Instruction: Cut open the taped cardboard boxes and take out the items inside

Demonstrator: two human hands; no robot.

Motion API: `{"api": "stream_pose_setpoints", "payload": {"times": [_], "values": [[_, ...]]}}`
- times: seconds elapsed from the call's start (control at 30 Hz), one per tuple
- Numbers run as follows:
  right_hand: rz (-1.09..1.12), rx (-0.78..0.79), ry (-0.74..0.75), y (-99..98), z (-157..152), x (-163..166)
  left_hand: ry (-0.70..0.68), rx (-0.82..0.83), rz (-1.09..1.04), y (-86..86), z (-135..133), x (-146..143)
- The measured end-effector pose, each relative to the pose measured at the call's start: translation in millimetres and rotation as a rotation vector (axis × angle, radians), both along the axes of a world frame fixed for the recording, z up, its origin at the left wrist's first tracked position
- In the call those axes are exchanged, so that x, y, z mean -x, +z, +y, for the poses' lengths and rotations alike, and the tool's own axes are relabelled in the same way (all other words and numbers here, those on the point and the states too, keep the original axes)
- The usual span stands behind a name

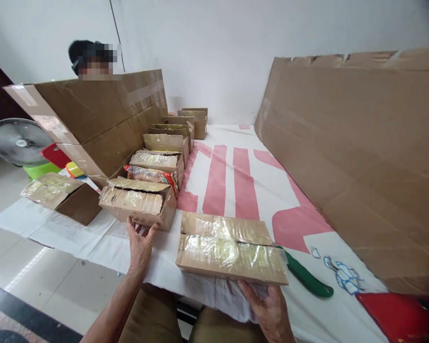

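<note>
My left hand point(140, 244) is spread against the near side of a small taped cardboard box point(138, 204) whose top flap is lifted. My right hand point(270, 308) grips the near bottom edge of another small box point(229, 250), sealed with shiny clear tape, which sits at the front of the white and pink sheet point(232, 181). Behind the first box runs a row of several similar small boxes point(166, 143), some with flaps up. A red and orange snack packet point(150, 175) lies in one of them.
A large open carton point(93, 121) stands on the left with a person behind it. Another small box point(62, 196) sits at far left. A big flattened cardboard sheet point(357, 162) leans at right. A green-handled tool point(307, 278) and a red object point(403, 317) lie near my right hand. A fan point(16, 141) stands on the floor.
</note>
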State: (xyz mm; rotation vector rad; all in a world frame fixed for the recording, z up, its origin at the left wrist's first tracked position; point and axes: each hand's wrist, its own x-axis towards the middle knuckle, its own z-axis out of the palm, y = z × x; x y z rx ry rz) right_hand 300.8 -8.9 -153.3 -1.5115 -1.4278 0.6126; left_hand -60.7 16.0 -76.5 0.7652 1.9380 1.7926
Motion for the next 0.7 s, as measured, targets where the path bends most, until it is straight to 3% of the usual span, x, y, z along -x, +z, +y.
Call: {"api": "stream_pose_setpoints", "payload": {"times": [0.7], "values": [[0.025,0.034,-0.007,10.6,0.3,-0.1,-0.054,-0.039,0.029,-11.7,16.8,8.3]]}}
